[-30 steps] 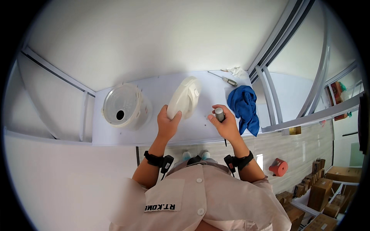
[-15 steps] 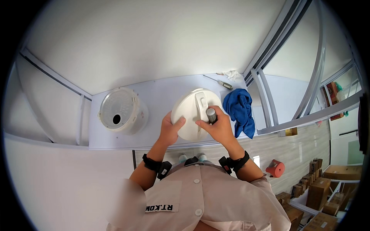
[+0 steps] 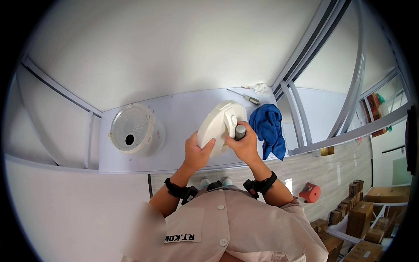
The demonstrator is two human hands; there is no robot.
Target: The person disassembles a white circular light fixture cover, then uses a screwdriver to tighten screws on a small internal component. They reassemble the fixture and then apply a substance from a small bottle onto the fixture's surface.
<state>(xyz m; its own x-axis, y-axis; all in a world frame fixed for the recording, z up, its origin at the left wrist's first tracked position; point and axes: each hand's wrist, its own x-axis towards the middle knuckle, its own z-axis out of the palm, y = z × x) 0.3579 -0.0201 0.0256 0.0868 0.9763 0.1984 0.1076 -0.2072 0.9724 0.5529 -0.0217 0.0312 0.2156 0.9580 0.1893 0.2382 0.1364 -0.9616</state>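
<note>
A white rounded appliance lid (image 3: 218, 124) is tilted on the pale worktop (image 3: 179, 115). My left hand (image 3: 197, 153) grips its lower left edge, thumb on its face. My right hand (image 3: 245, 146) is closed around a small grey cylindrical tool (image 3: 240, 131), whose end is pressed against the lid's right side. Both wrists wear black bands.
A round white pot body with a dark hole (image 3: 131, 131) lies at the worktop's left end. A blue cloth (image 3: 269, 126) sits right of the lid, with a screwdriver (image 3: 244, 96) and a white rag (image 3: 260, 88) behind. Cardboard boxes (image 3: 358, 214) and a red roll (image 3: 310, 192) lie on the floor.
The lid has swung from a raised, edge-on tilt down toward me. My right hand has moved left with the grey tool from beside the cloth onto the lid.
</note>
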